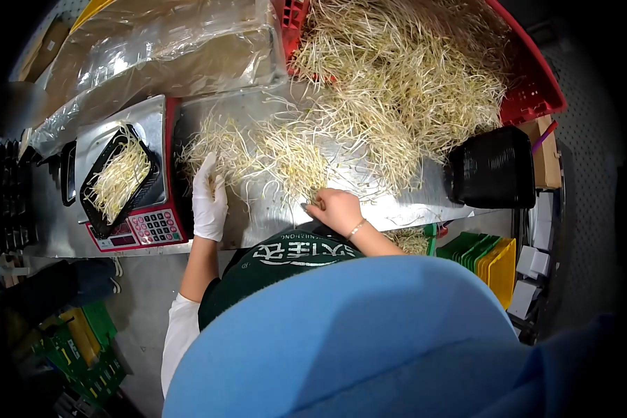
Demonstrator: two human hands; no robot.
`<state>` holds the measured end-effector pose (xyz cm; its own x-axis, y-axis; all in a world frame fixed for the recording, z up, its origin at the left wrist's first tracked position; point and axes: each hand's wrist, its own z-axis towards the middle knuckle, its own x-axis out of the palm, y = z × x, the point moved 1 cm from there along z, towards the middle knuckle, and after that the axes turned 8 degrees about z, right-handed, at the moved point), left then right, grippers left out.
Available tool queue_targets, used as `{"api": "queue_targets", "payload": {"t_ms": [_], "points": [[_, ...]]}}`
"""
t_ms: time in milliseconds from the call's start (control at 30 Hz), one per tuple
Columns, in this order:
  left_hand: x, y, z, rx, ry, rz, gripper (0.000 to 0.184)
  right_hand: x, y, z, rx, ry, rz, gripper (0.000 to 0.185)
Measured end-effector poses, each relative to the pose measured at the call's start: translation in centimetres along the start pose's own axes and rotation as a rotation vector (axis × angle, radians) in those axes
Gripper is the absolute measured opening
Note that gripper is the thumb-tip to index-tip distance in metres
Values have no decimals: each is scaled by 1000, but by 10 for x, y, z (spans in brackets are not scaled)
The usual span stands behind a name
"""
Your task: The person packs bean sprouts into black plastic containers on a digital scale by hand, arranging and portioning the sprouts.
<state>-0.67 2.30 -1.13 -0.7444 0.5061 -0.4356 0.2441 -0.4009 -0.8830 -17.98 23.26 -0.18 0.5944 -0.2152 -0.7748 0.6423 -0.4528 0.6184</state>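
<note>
My left hand (210, 205), in a white glove, is open with its fingers stretched out along a small heap of bean sprouts (223, 150) on the metal table. My bare right hand (339, 211) has its fingers curled together at the near edge of another loose pile of bean sprouts (296, 164); what they pinch, if anything, is hidden. Left of my gloved hand stands a red digital scale (157, 224). On its metal plate lies a black tray (151, 182) holding bean sprouts (122, 180), set at a slant.
A red crate (536, 83) at the back right spills a large mass of sprouts (411, 76) onto the table. Stacked black trays (493, 167) stand at the right, more (10, 198) at far left. Clear plastic film (181, 42) lies behind the scale. Green and yellow crates (484, 258) sit below.
</note>
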Motion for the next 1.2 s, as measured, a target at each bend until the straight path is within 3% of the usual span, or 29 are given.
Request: {"api": "queue_targets", "payload": {"t_ms": [100, 167, 300, 367, 400, 433, 500, 533, 567, 600, 633, 700, 767, 833, 900, 933, 967, 1033, 1100, 1167, 1200], "points": [[1, -7, 2, -5, 24, 39, 49, 17, -3, 9, 12, -39, -70, 24], [2, -16, 3, -51, 31, -99, 49, 18, -3, 7, 16, -68, -63, 23], [-4, -7, 2, -25, 45, -79, 49, -50, -11, -41, 35, -86, 139, 19], [-8, 2, 0, 37, 37, 2, 48, -90, -56, -96, 225, 141, 251, 16], [-9, -2, 0, 65, 51, 115, 49, -104, -78, -123, 370, 255, 151, 17], [-2, 3, 1, 80, 23, 36, 52, -113, -99, -148, 528, 366, 52, 18], [11, -17, 6, 161, 59, 190, 55, -121, -141, -181, 640, 183, -137, 18], [23, -35, 10, 204, 130, 110, 57, -124, -152, -183, 610, -147, 42, 20], [34, -43, 20, 419, 228, 313, 57, -128, -151, -174, 700, -377, -23, 27], [50, -58, 24, 530, 242, 411, 57, -121, -175, -169, 542, -567, -57, 42], [66, -75, 24, 634, 249, 521, 58, -113, -189, -158, 464, -589, -135, 56], [96, -80, 22, 609, 367, 667, 60, -75, -222, -137, 360, -659, 1, 67], [115, -63, 22, 655, 427, 863, 52, -57, -165, -129, 383, -481, -340, 62], [106, -47, 19, 671, 445, 904, 45, -35, -142, -151, 212, -387, -302, 51], [75, -43, 14, 736, 406, 893, 36, -23, -146, -194, 226, -379, -152, 41], [56, -41, 9, 672, 419, 829, 34, -5, -181, -225, 309, -392, -152, 38], [40, -41, 3, 615, 431, 756, 32, 17, -229, -260, 693, -284, 23, 30], [15, -36, -5, 572, 395, 751, 37, -34, -167, -231, 689, -351, -94, 17], [0, -14, -12, 260, 214, 259, 40, -60, -132, -176, 481, -489, -20, 15], [-2, -11, -18, 193, 126, 173, 45, -61, -93, -103, 387, -543, 306, 13], [5, -11, -15, -142, 166, -149, 45, -50, -89, -65, 189, -525, 385, 15]]}}
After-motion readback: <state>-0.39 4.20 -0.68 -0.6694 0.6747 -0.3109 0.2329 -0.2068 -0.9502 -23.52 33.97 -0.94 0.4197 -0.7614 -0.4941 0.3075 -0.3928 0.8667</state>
